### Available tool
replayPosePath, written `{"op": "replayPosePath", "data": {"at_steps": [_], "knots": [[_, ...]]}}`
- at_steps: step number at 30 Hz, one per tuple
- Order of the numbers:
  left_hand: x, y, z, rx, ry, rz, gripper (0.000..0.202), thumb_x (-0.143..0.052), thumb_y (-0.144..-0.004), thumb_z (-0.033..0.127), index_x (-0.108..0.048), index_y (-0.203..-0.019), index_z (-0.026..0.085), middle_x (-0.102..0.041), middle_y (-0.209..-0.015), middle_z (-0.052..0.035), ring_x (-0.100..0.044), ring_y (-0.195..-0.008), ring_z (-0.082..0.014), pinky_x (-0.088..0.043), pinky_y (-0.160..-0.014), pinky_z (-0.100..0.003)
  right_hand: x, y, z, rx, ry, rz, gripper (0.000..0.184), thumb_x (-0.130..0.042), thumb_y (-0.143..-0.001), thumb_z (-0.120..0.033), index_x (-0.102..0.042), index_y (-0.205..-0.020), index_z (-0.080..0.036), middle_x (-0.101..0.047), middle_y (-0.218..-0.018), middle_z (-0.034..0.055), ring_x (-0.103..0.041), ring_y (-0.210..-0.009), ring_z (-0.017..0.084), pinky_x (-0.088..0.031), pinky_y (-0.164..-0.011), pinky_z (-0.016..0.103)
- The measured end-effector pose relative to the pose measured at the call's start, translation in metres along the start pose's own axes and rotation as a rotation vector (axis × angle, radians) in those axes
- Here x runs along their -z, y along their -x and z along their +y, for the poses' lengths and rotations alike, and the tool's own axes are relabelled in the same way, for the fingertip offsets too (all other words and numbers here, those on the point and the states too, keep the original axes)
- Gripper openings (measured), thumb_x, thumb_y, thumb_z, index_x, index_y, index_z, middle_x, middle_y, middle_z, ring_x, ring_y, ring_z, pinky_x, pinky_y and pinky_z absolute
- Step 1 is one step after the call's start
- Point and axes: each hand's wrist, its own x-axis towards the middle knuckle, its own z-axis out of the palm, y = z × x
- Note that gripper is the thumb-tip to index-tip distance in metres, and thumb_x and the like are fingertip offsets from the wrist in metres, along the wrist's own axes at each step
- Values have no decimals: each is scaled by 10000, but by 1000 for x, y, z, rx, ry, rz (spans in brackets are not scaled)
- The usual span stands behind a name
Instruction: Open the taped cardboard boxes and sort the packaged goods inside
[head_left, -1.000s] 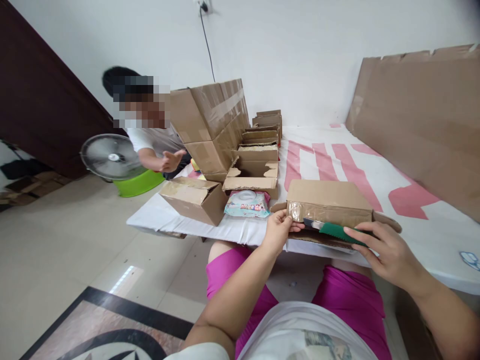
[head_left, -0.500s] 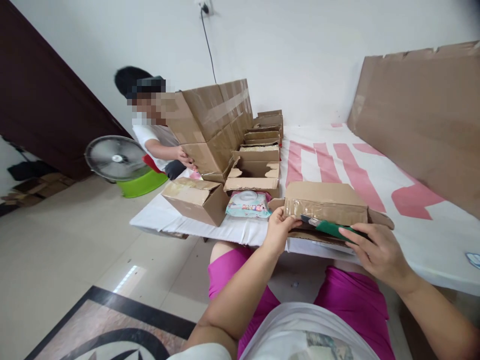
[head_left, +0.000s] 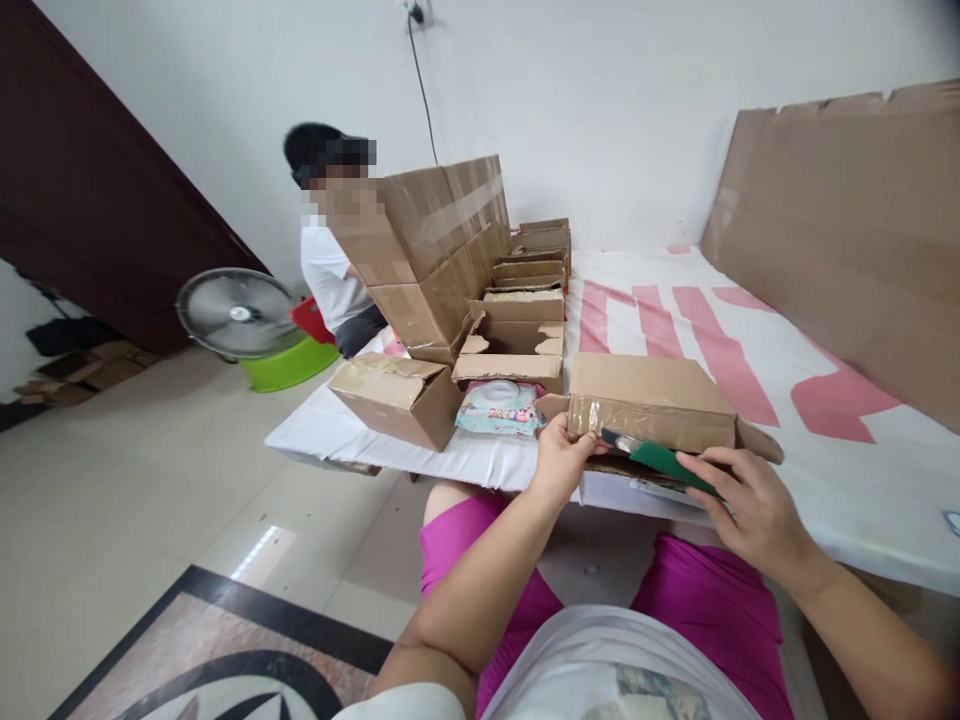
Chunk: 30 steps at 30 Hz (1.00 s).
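Observation:
A small taped cardboard box [head_left: 649, 398] lies at the near edge of the white-covered table [head_left: 825, 470]. My left hand [head_left: 561, 460] pinches its front left corner, fingers closed on the cardboard. My right hand [head_left: 750, 505] grips a green-handled utility knife [head_left: 660, 462]. The knife's blade tip rests against the box's taped front face, close to my left thumb.
A pack of wet wipes [head_left: 501, 406] lies left of the box, with several open cardboard boxes [head_left: 397, 395] behind. A large carton [head_left: 435, 250] stands farther back, another person [head_left: 334, 260] beside it. A fan [head_left: 236, 315] stands on the floor. Flat cardboard [head_left: 855, 230] leans at right.
The box has tipped slightly toward me under the knife. The other person stood up and moved right behind the large carton.

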Motion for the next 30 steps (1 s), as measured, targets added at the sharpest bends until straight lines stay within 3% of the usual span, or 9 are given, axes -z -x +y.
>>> {"op": "replayPosePath", "data": {"at_steps": [4, 10, 15, 21, 26, 30], "knots": [[0, 0, -3, 0, -23, -7, 274, -767, -626, 234, -539, -768, 177, -688, -620, 0, -695, -606, -172, -558, -638, -289, -3, 1, 3, 42, 176, 76, 429, -606, -851, -135, -650, -1215, -358, -603, -1011, 51, -585, -875, 199, -464, -824, 400], [0, -1, 1, -15, -32, 17, 248, -764, -631, 224, -550, -748, 179, -691, -626, 6, -684, -584, -164, -565, -638, -296, 0, -4, -4, -74, -40, -32, 427, -574, -898, -258, -580, -1321, -313, -612, -1023, 59, -628, -864, 183, -526, -775, 335], [3, 0, 2, 9, -31, -21, 268, -778, -638, 248, -566, -780, 169, -711, -652, -29, -707, -640, -193, -561, -659, -308, 6, -7, -12, -160, -162, -119, 420, -462, -957, -251, -519, -1373, -277, -655, -1065, 59, -661, -899, 162, -543, -757, 272], [2, 2, 2, 22, 19, -60, 380, -829, -583, 269, -568, -837, 160, -723, -699, -31, -710, -674, -177, -556, -700, -297, 13, -10, -20, -206, -170, -152, 418, -480, -956, -285, -510, -1373, -276, -681, -1046, 52, -666, -906, 171, -545, -745, 271], [-6, 4, 1, -46, 44, 22, 486, -871, -514, 236, -556, -878, 166, -718, -738, -9, -682, -656, -153, -545, -672, -276, 14, -13, -26, -214, -184, -163, 429, -470, -960, -295, -499, -1387, -265, -676, -991, 53, -657, -849, 165, -540, -711, 266], [-8, 3, -1, -6, 38, 83, 491, -861, -536, 278, -541, -889, 158, -696, -683, -2, -671, -587, -145, -527, -589, -246, 19, -8, -25, -210, -192, -118, 431, -480, -949, -277, -508, -1380, -273, -675, -1078, 60, -659, -915, 184, -531, -777, 287]]}}
